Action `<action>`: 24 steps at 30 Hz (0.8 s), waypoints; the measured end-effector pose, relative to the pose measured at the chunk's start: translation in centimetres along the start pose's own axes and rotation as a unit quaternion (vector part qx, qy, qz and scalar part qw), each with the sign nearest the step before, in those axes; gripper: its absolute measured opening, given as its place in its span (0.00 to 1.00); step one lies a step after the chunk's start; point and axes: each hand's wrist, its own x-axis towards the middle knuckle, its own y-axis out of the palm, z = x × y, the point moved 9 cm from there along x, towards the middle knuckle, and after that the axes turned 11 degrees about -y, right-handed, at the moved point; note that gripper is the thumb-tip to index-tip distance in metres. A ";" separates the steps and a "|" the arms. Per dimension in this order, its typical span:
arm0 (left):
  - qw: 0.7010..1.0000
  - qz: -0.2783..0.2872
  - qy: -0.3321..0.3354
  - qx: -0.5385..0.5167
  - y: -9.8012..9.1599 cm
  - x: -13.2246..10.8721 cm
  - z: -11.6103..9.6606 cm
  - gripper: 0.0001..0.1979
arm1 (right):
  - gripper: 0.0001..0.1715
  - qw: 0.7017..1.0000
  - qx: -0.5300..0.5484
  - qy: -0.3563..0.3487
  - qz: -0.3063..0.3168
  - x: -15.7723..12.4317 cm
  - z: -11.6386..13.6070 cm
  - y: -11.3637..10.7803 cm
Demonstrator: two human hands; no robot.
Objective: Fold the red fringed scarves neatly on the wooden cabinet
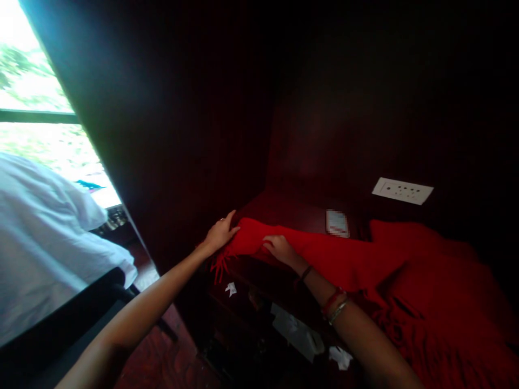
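a red throw (365,259) with a fringed edge is seen spread across a dark wooden surface (292,210) in a dim corner, its bulk heaped at the lower right and its narrow end drawn out towards the left. that end is held by the left hand (221,233): the thumb is laid over the top of the cloth and the fingers are curled round its edge, so the hand is closed on the fabric. a ring (221,219) is worn on this hand. the right hand (279,247) is laid palm down on the throw just beside the left, with the fingers bent into the cloth; whether any fabric is pinched there cannot be told. bracelets (334,305) are worn on the right wrist. the fringe (219,267) hangs off the surface's front edge below the left hand.

a small white card (337,223) is seen on the wood just behind the throw, and a white socket plate (403,190) is set into the dark wall further right. scraps of white paper (298,335) are scattered on the dark shelf below the hands. white bedding (40,237) is lit at the far left beneath a bright window (24,81).
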 end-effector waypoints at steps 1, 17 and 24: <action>1.000 -0.015 -0.017 0.005 -0.6 0.1 0.5 0.30 | 0.13 0.997 0.054 0.025 -0.044 -0.1 -1.2 -0.8; 0.994 0.056 -0.005 0.090 2.6 0.7 -1.2 0.25 | 0.15 0.990 -0.141 0.000 0.031 0.9 -0.6 -1.6; 0.993 -0.067 0.084 0.049 -0.2 -1.1 -1.9 0.25 | 0.12 0.822 0.394 0.200 -0.360 -3.0 -10.8 -4.1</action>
